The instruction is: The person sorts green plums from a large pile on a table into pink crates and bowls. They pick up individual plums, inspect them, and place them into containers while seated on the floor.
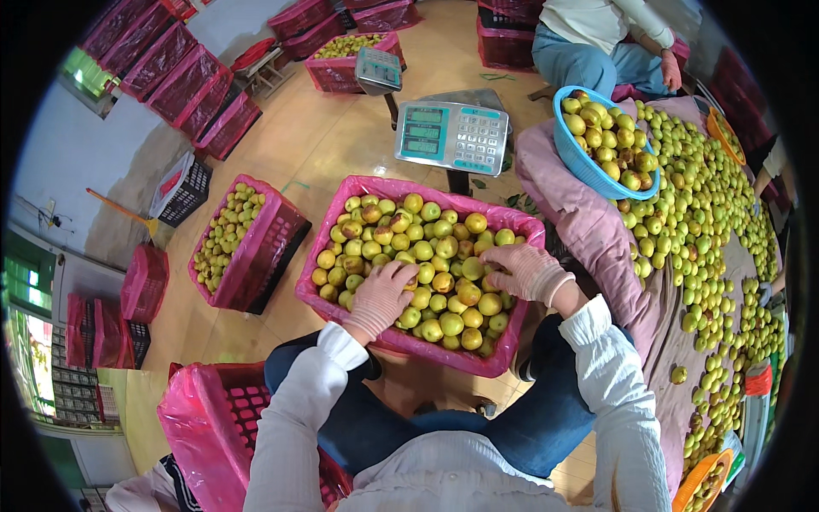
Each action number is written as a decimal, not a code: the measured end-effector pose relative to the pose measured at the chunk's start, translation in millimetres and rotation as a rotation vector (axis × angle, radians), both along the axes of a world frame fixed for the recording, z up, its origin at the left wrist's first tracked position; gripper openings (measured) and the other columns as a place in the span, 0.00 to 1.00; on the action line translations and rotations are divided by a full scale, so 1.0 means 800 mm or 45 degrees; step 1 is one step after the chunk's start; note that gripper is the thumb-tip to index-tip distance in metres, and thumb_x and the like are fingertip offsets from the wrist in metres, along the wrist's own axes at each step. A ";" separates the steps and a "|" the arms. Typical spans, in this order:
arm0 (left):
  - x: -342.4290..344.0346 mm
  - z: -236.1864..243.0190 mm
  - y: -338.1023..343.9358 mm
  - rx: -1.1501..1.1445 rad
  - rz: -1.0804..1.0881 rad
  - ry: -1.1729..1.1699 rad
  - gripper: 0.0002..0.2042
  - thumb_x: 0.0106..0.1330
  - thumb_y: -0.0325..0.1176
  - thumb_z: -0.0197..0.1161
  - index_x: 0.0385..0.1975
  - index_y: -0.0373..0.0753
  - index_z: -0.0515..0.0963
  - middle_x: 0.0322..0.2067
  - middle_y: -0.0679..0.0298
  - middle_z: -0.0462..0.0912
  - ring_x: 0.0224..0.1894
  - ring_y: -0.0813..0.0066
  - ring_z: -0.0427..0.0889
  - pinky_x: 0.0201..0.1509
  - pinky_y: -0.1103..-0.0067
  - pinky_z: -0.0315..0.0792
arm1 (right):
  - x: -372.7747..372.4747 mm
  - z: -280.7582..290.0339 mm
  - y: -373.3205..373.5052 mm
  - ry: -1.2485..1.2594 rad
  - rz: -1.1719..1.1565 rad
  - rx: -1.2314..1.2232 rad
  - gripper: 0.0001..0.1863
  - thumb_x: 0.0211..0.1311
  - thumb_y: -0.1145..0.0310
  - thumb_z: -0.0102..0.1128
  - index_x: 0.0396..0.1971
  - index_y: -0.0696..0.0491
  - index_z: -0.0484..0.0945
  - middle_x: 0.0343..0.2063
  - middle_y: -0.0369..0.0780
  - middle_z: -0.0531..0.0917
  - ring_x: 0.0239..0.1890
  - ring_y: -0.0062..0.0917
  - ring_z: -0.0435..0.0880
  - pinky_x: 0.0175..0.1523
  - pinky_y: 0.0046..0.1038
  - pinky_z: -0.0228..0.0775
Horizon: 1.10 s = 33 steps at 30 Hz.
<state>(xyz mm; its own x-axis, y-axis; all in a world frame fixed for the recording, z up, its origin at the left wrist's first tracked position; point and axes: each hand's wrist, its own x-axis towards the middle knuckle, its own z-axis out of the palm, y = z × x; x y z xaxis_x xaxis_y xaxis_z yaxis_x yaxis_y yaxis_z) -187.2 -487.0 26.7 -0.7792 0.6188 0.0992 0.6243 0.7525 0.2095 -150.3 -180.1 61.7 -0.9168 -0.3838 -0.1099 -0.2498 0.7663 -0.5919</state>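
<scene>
In the middle, a pink plastic-lined crate (527, 243) is heaped with round green-yellow fruit (444, 252), some blotched brown. My left hand (378, 301), in a pale pink knit glove, rests on the fruit at the crate's near left, its fingers apart and slightly curled. My right hand (525, 271), gloved alike, lies over fruit at the right side, fingers apart and bent down onto them. Whether either palm covers a fruit is hidden. A weighing scale's display panel (452, 136) stands just beyond the crate.
Right: a blue basket (567, 158) and loose fruit on a pink cloth (563, 188), a seated co-worker (589, 34), other workers' arms at the edge. Left: a filled crate (260, 273), stacked crates (192, 94), a broom (119, 205). An empty lined crate (196, 427) is near my left leg.
</scene>
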 end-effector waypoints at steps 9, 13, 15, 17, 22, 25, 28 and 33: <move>-0.003 -0.004 0.017 -0.126 0.124 -0.152 0.16 0.61 0.38 0.63 0.49 0.45 0.74 0.40 0.54 0.76 0.42 0.49 0.79 0.45 0.61 0.76 | -0.002 -0.016 -0.032 0.242 -0.021 -0.108 0.17 0.59 0.63 0.62 0.47 0.53 0.77 0.39 0.46 0.83 0.44 0.44 0.82 0.50 0.39 0.74; 0.006 -0.010 0.022 -0.053 0.265 -0.208 0.17 0.59 0.38 0.64 0.49 0.48 0.74 0.42 0.55 0.76 0.44 0.50 0.79 0.46 0.60 0.76 | 0.004 -0.038 -0.089 0.433 0.073 0.322 0.15 0.56 0.60 0.62 0.41 0.48 0.78 0.38 0.39 0.81 0.46 0.38 0.77 0.49 0.40 0.71; 0.005 -0.014 0.020 -0.079 0.241 -0.182 0.18 0.59 0.37 0.64 0.50 0.48 0.73 0.43 0.56 0.76 0.45 0.50 0.79 0.47 0.61 0.76 | 0.002 -0.049 -0.113 0.452 0.113 0.526 0.11 0.58 0.63 0.58 0.40 0.46 0.78 0.38 0.37 0.80 0.48 0.34 0.76 0.52 0.38 0.68; 0.007 -0.014 0.019 -0.092 0.233 -0.173 0.19 0.59 0.36 0.64 0.50 0.48 0.73 0.44 0.55 0.76 0.46 0.51 0.78 0.49 0.61 0.75 | -0.003 -0.049 -0.125 0.458 0.138 0.669 0.10 0.59 0.65 0.55 0.41 0.45 0.78 0.38 0.36 0.80 0.48 0.32 0.76 0.54 0.36 0.66; 0.004 -0.015 0.014 -0.015 0.231 -0.199 0.21 0.55 0.33 0.65 0.51 0.46 0.73 0.45 0.55 0.77 0.47 0.50 0.78 0.52 0.62 0.75 | -0.017 -0.050 -0.137 0.441 0.164 0.783 0.10 0.63 0.65 0.51 0.42 0.44 0.78 0.40 0.35 0.82 0.49 0.31 0.77 0.54 0.36 0.65; 0.002 -0.014 0.006 0.163 0.271 -0.237 0.20 0.55 0.33 0.65 0.49 0.46 0.72 0.45 0.56 0.77 0.48 0.52 0.78 0.47 0.61 0.77 | -0.021 -0.052 -0.132 0.388 0.210 0.677 0.11 0.59 0.65 0.56 0.43 0.43 0.77 0.40 0.36 0.82 0.50 0.31 0.77 0.54 0.36 0.65; 0.007 0.003 0.004 0.321 0.339 -0.197 0.22 0.52 0.32 0.66 0.49 0.43 0.73 0.46 0.54 0.77 0.49 0.49 0.78 0.53 0.63 0.74 | -0.018 -0.026 -0.120 0.284 0.131 0.403 0.17 0.52 0.66 0.61 0.44 0.45 0.76 0.44 0.37 0.82 0.49 0.35 0.78 0.55 0.38 0.67; 0.015 0.009 0.035 0.401 0.071 -0.127 0.21 0.53 0.31 0.66 0.49 0.45 0.74 0.45 0.56 0.78 0.48 0.51 0.76 0.54 0.64 0.73 | -0.024 -0.025 -0.047 0.141 -0.293 -0.840 0.21 0.55 0.72 0.63 0.51 0.50 0.73 0.41 0.38 0.80 0.42 0.30 0.81 0.48 0.29 0.74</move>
